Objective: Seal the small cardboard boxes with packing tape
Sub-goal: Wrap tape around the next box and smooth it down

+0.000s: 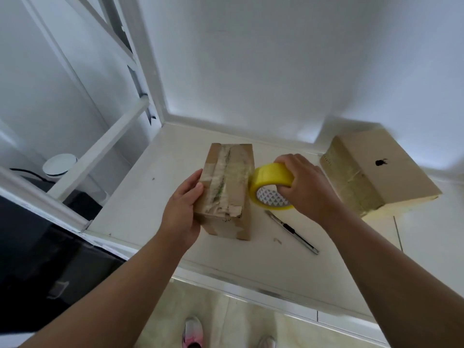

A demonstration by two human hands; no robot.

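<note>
A small cardboard box (236, 177) stands on the white counter (140, 207), its top covered with old torn tape. My left hand (182, 209) grips the box's left side. Touching the box's right edge is a yellow roll of packing tape (270, 175), and my right hand (306, 184) grips it, fingers over the rim and thumb in the core. A second, larger cardboard box (381, 169) lies on the counter to the right, apart from my hands.
A utility knife (292, 232) lies on the counter just right of the small box. White walls enclose the counter at the back, a white shelf frame (100, 151) stands at the left, and my shoes (193, 332) show on the tiled floor below.
</note>
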